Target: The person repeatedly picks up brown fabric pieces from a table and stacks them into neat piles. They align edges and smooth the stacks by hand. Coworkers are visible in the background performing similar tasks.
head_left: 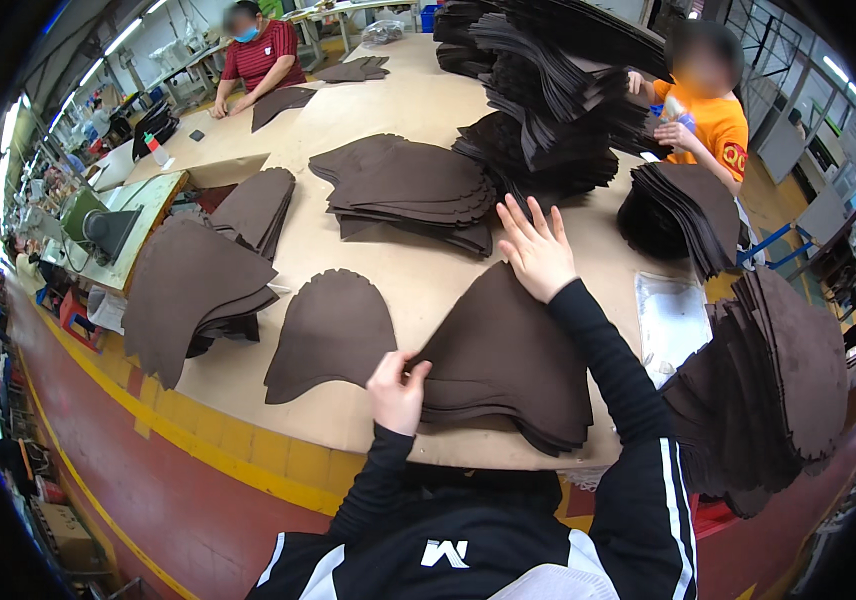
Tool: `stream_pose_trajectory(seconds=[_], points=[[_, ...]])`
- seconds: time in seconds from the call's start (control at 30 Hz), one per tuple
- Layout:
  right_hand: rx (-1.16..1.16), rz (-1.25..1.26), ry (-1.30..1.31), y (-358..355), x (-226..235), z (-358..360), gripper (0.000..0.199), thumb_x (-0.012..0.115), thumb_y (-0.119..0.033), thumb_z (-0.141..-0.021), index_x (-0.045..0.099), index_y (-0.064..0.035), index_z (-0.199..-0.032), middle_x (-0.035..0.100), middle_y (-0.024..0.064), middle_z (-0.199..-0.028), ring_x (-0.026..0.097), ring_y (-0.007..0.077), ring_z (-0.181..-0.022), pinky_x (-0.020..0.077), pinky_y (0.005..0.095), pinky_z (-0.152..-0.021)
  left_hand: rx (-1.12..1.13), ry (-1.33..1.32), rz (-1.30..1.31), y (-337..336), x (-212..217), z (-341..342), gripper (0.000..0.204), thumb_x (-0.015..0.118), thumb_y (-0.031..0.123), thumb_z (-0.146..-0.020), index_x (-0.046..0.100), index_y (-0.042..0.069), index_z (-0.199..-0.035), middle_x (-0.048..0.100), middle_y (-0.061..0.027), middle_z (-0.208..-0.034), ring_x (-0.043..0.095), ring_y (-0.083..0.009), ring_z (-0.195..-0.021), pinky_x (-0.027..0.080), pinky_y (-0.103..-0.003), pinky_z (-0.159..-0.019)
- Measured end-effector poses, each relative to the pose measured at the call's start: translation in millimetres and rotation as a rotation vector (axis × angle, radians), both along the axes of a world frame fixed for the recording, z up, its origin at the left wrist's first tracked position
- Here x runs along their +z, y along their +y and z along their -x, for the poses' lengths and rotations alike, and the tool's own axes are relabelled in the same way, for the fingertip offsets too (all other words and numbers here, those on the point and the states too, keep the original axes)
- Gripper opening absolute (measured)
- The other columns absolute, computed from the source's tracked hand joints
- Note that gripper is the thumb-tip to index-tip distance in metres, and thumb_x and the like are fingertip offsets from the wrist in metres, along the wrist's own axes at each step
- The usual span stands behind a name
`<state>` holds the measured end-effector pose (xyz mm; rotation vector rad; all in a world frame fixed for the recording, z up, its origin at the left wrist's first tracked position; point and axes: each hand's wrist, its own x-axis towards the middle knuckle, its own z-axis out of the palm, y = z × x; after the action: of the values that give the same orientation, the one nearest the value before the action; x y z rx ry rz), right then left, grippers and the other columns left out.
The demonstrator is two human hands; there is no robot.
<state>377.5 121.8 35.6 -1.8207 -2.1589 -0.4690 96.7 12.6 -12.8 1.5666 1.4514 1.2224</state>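
Observation:
In front of me lies a stack of dark brown cut sheet pieces (513, 345), roughly fan-shaped, with edges slightly uneven at the near side. My left hand (397, 392) is at the stack's left edge, thumb and fingers closed on the edge of a piece; exactly how many layers they pinch is hidden. Spread flat, my right hand (540, 252) rests near the far tip of the stack, its fingers stretched out and holding nothing. Just left of my left hand a single brown piece (333, 325) with a scalloped far edge lies flat.
The pale table (293, 240) also carries a scalloped stack (403, 185), a left pile (193, 290), a tall heap (548, 110) and piles at right (773, 370). A white pad (670, 320) lies at right. One person (260, 60) works far left, another (713, 125) far right.

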Motion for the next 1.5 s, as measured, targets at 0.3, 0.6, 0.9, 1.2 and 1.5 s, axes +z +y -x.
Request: stream_pose_trajectory(seconds=[0.3,0.6,0.9,1.2,1.5], points=[[0.314,0.288,-0.061,-147.0,-5.6,30.8,0.058,0.049,-0.041,-0.099,0.035,-0.0258,-0.153,0.026,-0.0022,-0.161,0.017,0.0231,-0.151,0.0058,0.0489,-0.121,0.490,0.052,0.106,38.4,-15.4,153.1,0.030,0.071,0.013,-0.088,0.062,-0.001,-0.114,0.068,-0.0120,-0.092,0.066,-0.0193,-0.072,0.053,-0.031,-0.060],[0.182,0.198,-0.006,-50.0,-29.4,10.5,0.054,0.042,-0.041,-0.102,0.033,-0.0250,-0.153,0.027,-0.0004,-0.161,0.023,0.0232,-0.149,0.0091,0.0495,-0.121,-0.090,0.250,-0.171,-10.3,0.7,22.7,0.053,0.080,0.027,-0.079,0.062,0.003,-0.123,0.059,-0.0135,-0.117,0.056,-0.0309,-0.109,0.044,-0.040,-0.096],[-0.183,0.107,-0.049,-9.3,-14.3,-57.4,0.056,0.041,-0.038,-0.103,0.029,-0.0211,-0.155,0.021,-0.0017,-0.163,0.015,0.0253,-0.151,0.0078,0.0492,-0.120,-0.153,0.231,-0.027,-10.5,9.3,-11.0,0.055,0.086,0.021,-0.069,0.063,0.005,-0.116,0.062,-0.0131,-0.108,0.060,-0.0317,-0.104,0.048,-0.038,-0.091],[0.061,0.213,0.183,-133.6,25.4,-19.7,0.056,0.051,-0.031,-0.099,0.035,-0.0185,-0.152,0.025,0.0043,-0.162,0.019,0.0346,-0.149,0.0088,0.0529,-0.120,-0.001,-0.052,-0.137,24.9,4.9,39.4,0.036,0.071,-0.008,-0.077,0.069,-0.002,-0.112,0.072,-0.0092,-0.107,0.065,-0.0134,-0.097,0.051,-0.027,-0.085],[0.320,0.390,0.031,-155.3,-9.9,36.7,0.053,0.051,-0.039,-0.099,0.043,-0.0221,-0.148,0.038,-0.0027,-0.156,0.034,0.0228,-0.143,0.0156,0.0496,-0.120,0.455,0.402,-0.215,8.8,13.8,134.5,0.032,0.072,0.013,-0.082,0.067,0.009,-0.114,0.066,-0.0074,-0.113,0.058,-0.0283,-0.113,0.035,-0.042,-0.108]])
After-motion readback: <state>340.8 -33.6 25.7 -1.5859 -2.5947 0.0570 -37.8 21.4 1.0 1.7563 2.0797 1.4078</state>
